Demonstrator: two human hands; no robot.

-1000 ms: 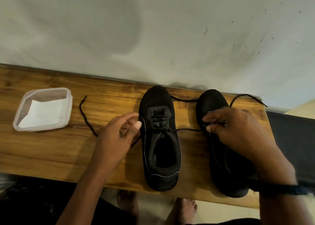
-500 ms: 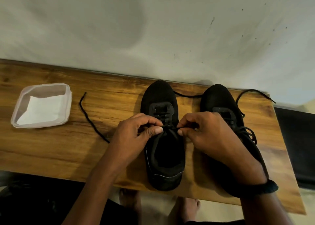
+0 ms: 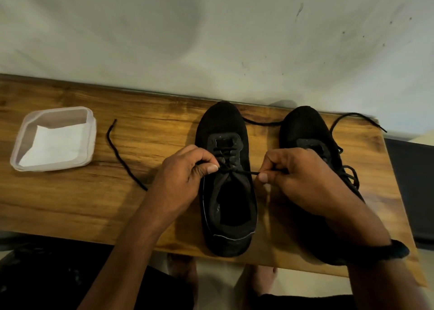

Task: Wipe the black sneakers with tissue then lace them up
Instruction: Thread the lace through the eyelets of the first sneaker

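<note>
The left hand (image 3: 180, 180) is pinching the lace (image 3: 244, 172) at the eyelets. The right hand (image 3: 298, 178) is pinching it too, holding it taut crosswise over the sneaker (image 3: 223, 124), toe pointing at the far edge of the table (image 3: 152, 126).

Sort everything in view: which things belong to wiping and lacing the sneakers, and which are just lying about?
Job: centre sneaker, its lace, left hand, right hand, second sneaker, tissue.
Lying about: plastic tub, wooden table.
</note>
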